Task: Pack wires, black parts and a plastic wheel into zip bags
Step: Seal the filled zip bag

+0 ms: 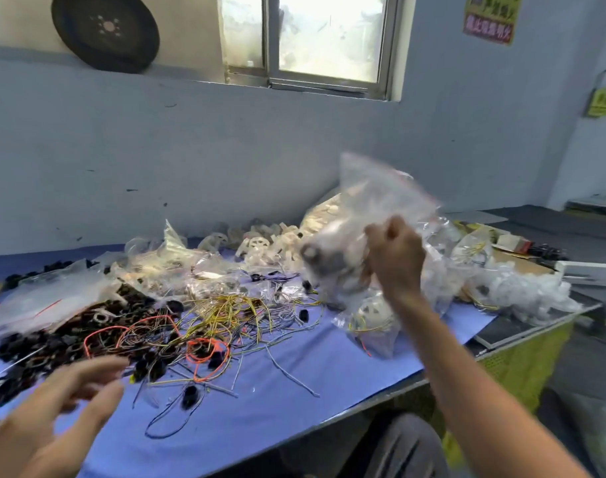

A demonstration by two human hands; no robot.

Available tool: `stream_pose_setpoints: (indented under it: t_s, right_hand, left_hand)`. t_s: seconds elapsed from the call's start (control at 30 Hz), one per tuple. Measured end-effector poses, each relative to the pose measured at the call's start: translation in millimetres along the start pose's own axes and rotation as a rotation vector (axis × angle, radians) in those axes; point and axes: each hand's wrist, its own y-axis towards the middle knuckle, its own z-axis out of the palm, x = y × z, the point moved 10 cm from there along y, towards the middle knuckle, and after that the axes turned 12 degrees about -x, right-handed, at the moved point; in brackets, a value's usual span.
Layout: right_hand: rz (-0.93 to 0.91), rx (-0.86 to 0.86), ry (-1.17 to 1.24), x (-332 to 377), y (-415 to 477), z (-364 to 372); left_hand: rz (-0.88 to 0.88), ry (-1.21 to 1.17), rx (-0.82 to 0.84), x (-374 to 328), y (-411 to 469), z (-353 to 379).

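My right hand [394,257] is raised above the table's right side, shut on a clear zip bag [373,215] with a red seal line; blurred white and dark shapes show inside it. My left hand [70,398] hovers open and blurred over the near left of the blue table [294,381], holding nothing. Between the hands lies a tangle of yellow, orange and blue wires [222,322]. A heap of black parts [63,336] sits at the left. White plastic wheels [256,243] are piled at the back.
Empty zip bags [46,298] lie over the black heap at the left. Filled bags [373,322] and crumpled plastic [522,291] crowd the right end. The table's near edge runs diagonally past a dark stool [405,446]. A wall with a window stands behind.
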Motion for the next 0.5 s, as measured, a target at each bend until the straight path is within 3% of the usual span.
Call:
stream_pose_setpoints:
  t_s: [0.13,0.17,0.27,0.37,0.5]
  right_hand:
    - [0.404,-0.078,0.103,-51.9,110.3,27.3]
    - [0.434,-0.070,0.096,-60.7,116.4,33.0]
    - [0.325,0.078,-0.023,-72.2,85.9,62.2]
    - [0.245,0.342,-0.017,-88.1,-5.3,107.3]
    - [0.175,0.615,-0.102,-116.2,-143.4,144.9]
  left_hand:
    - [-0.158,0.050,-0.001,57.2,-23.2,12.6]
    - [-0.194,0.076,-0.012,68.4,-27.3,15.9]
    - [-0.286,0.098,0.007,88.8,-33.9,24.5]
    - [-0.361,0.043,0.055,96.3,-33.7,35.5]
    - [-0.308,0.043,0.067,100.5,-19.1,40.3]
